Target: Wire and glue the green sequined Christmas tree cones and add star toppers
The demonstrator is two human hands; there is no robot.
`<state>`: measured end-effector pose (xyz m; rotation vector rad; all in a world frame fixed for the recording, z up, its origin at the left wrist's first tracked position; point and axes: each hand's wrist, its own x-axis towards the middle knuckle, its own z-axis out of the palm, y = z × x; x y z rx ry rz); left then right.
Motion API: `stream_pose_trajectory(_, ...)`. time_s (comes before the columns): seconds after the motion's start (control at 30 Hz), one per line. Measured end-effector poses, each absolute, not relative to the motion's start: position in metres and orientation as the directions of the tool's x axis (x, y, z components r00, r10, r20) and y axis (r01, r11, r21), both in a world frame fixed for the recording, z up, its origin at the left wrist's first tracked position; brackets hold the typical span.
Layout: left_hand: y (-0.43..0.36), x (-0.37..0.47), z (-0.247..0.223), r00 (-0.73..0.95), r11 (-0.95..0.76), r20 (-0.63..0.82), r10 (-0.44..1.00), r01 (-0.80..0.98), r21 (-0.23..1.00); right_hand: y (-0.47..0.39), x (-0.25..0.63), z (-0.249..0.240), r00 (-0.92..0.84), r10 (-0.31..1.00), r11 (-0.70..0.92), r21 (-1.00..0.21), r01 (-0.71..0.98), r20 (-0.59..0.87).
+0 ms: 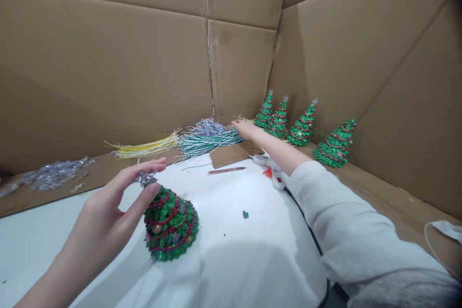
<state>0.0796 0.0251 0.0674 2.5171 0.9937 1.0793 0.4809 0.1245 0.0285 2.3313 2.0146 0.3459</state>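
Observation:
My left hand [119, 202] pinches the silver star [147, 179] at the top of a green tree [171, 226] with red garland and small ornaments, which stands on the white surface. My right hand [245, 129] reaches to the back, at the right end of a bundle of teal and white wires [209, 142]; its fingertips are small and partly hidden, so whether they hold anything cannot be made out. A white glue gun [277, 178] with an orange trigger lies beneath my right forearm.
Several similar trees [301, 127] stand at the back right by cardboard walls. Yellow wires [144, 148], clear silvery pieces [56, 174], a cardboard piece [231, 155] and a red pencil-like stick [226, 170] lie about. A white cord [429, 240] is at the far right.

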Motion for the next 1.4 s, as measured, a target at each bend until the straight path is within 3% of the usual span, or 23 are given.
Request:
stream_pose_trajectory(0.13, 0.023, 0.080, 0.072, 0.505, -0.715, 0.508, 0.697, 0.442, 0.542, 0.130, 0.483, 0.027, 0.139, 0.985, -0.157, 0.182, 0.971, 0.105)
stream_pose_trajectory(0.77, 0.015, 0.081, 0.079, 0.525, -0.681, 0.442, 0.727, 0.471, 0.561, 0.133, 0.492, 0.088, 0.116, 0.991, -0.104, 0.160, 0.982, -0.064)
stream_pose_trajectory(1.0, 0.016, 0.079, 0.079, 0.537, -0.694, 0.447, 0.715, 0.473, 0.543, 0.134, 0.488, 0.118, 0.090, 0.996, -0.085, 0.160, 0.984, -0.023)
stream_pose_trajectory(1.2, 0.014, 0.080, 0.082, 0.544, -0.707, 0.458, 0.703, 0.468, 0.529, 0.136, 0.479, 0.127, 0.157, 0.987, -0.162, 0.175, 0.971, 0.041)
stream_pose_trajectory(1.4, 0.017, 0.080, 0.080, 0.551, -0.706, 0.449, 0.703, 0.466, 0.533, 0.128, 0.487, 0.136, 0.196, 0.981, -0.196, 0.086, 0.977, 0.004)
